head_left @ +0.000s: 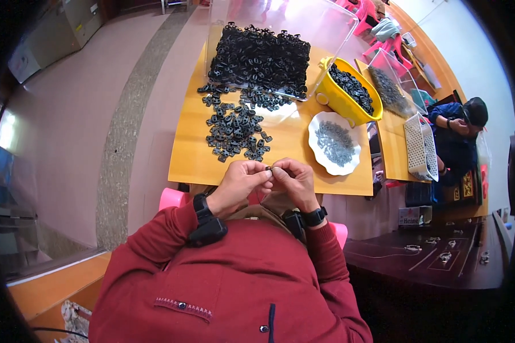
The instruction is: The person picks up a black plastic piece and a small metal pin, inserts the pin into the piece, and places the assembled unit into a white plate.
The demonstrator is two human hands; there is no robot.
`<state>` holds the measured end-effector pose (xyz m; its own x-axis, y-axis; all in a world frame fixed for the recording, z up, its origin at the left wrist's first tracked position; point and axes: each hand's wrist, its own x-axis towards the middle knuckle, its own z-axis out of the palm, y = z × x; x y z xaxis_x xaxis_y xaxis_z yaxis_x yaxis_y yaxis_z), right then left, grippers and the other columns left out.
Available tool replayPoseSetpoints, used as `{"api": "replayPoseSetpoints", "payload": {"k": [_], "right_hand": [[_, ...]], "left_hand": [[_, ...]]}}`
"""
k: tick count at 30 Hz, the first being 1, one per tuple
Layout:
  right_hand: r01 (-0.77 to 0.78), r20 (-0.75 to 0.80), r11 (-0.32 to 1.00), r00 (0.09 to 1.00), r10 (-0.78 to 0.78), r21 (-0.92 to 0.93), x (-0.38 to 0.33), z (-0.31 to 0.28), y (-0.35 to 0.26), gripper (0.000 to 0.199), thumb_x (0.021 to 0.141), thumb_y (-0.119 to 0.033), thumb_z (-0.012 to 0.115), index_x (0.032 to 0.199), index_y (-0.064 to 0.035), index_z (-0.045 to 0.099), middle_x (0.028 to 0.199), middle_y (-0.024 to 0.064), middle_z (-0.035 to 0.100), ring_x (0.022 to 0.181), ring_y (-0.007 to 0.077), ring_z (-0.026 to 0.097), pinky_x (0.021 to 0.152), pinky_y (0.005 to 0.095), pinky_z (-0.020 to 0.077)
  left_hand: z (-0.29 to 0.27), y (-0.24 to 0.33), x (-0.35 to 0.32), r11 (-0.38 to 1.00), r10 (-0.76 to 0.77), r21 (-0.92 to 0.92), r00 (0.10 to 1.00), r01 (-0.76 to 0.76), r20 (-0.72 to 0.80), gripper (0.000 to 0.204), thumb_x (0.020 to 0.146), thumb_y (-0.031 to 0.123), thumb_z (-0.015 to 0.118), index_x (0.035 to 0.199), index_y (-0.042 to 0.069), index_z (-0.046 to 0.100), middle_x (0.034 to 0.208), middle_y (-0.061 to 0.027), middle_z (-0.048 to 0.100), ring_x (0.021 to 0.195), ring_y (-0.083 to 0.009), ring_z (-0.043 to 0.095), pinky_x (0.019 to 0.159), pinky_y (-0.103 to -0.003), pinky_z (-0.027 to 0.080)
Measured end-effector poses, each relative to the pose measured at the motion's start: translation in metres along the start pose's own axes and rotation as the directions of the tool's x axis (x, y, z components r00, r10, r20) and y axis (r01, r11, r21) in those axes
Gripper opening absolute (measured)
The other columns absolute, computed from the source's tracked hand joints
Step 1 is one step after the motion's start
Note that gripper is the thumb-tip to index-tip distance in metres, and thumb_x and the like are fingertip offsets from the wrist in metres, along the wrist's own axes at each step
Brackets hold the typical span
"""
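Observation:
My left hand and my right hand meet at the table's near edge, fingertips pinched together. Between them is a small dark plastic piece, mostly hidden by the thumbs and fingers. Just beyond my left hand spreads a loose pile of small black plastic pieces with holes. A white scalloped plate lies past my right hand, holding many tiny grey pieces too small to name.
A clear plastic bin of black pieces stands at the table's far side. Right of it is a yellow tub with more. Farther right, a white perforated basket sits on another table, near a seated person in dark clothes.

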<state>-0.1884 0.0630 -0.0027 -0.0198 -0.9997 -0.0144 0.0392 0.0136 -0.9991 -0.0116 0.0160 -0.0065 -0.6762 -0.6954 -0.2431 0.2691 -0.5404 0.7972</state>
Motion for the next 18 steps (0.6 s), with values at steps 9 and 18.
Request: {"api": "replayPoseSetpoints", "payload": {"k": [9,18], "right_hand": [[-0.006,0.019,1.000,1.000,0.006,-0.001,0.0003,-0.0014,0.0001,0.007,0.091,-0.004,0.059,0.094,0.0024,0.062,0.084,0.0037,0.066,0.074,0.0075,0.062,0.066,0.0217,0.0537],[-0.025,0.016,1.000,1.000,0.025,-0.008,0.0003,-0.0018,0.0006,0.008,0.092,-0.005,0.059,0.094,0.0025,0.061,0.085,0.0026,0.065,0.074,0.0071,0.061,0.067,0.0212,0.0529]], "left_hand": [[-0.0014,0.0036,-0.0017,0.998,-0.032,-0.061,0.999,0.031,-0.024,0.015,0.094,0.013,0.057,0.101,0.001,0.062,0.087,-0.0052,0.065,0.074,-0.0107,0.063,0.068,-0.024,0.055],[-0.0051,0.0006,0.0000,0.999,-0.008,-0.051,1.000,0.007,-0.017,0.015,0.093,0.012,0.058,0.102,0.000,0.061,0.087,-0.0059,0.065,0.074,-0.0109,0.063,0.068,-0.024,0.055]]}}
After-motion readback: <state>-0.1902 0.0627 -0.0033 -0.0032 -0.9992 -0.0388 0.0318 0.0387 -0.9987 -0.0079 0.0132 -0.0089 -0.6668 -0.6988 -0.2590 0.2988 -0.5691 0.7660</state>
